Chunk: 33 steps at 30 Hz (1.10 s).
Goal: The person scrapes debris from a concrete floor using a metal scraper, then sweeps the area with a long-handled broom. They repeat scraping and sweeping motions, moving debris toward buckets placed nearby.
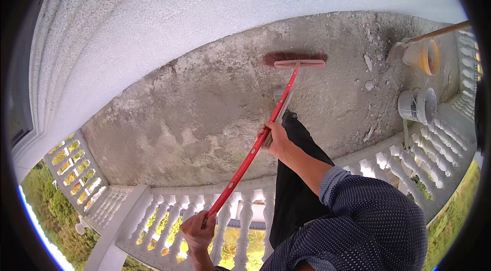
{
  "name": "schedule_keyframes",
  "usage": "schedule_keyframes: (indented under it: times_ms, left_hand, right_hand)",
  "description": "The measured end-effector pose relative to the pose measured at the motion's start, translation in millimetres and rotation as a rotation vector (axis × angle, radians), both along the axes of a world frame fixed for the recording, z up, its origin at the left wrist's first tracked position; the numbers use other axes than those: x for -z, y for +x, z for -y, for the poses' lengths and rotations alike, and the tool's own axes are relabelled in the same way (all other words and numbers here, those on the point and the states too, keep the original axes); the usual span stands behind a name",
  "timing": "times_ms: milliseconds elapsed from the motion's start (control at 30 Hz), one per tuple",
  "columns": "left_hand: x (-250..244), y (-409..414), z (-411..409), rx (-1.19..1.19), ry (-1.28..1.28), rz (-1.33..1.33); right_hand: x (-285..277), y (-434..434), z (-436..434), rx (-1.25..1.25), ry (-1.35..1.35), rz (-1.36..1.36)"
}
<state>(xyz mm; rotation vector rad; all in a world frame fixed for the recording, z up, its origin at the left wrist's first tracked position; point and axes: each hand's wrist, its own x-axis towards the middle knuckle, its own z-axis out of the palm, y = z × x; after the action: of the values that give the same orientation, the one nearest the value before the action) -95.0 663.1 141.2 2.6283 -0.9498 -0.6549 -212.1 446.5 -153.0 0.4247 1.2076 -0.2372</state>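
Note:
A push broom with dark red bristles (295,58) rests on the rough concrete floor (215,98) near the white wall. Its red pole (255,148) slants down to the lower left. My left hand (197,228) is closed around the pole's upper end, in front of the balustrade. Farther down the pole, my right hand (274,138) grips it around the middle, above my black trouser leg. Beside the pole at my right hand runs a second slender tool (284,108), partly hidden; its kind is unclear.
White wall (230,6) borders the floor at the far side. A white balustrade (245,221) runs along the near side. At the right stand a yellowish bucket (422,56), a grey-white bucket (416,105) and a wooden-handled tool (437,33). Rubble (368,61) lies nearby.

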Motion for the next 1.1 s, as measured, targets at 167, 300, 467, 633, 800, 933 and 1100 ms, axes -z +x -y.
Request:
schedule_keyframes:
  times_ms: [167, 300, 467, 633, 800, 933, 1100]
  left_hand:
    - [91, -61, -8, -0.072, -0.001, -0.19]
    - [71, -77, -28, -0.041, 0.069, -0.033]
    - [-15, -84, -84, -0.122, 0.226, 0.282]
    - [-118, -81, -14, -0.026, 0.529, 0.526]
    - [-109, -77, 101, 0.135, 0.696, 0.483]
    - [-101, -59, 159, 0.216, 0.547, 0.22]
    - [-56, -84, 224, 0.292, 0.302, 0.036]
  right_hand:
    - [32, -84, 51, -0.159, -0.248, -0.218]
    - [5, -89, 41, -0.214, -0.334, -0.193]
    - [-41, 7, -46, -0.271, -0.184, -0.043]
    - [-66, 117, -98, -0.389, 0.024, 0.304]
    - [-33, 135, -44, -0.493, 0.019, 0.282]
    - [-11, 52, 40, -0.433, -0.057, 0.128]
    - [7, -86, 141, -0.223, -0.124, -0.098]
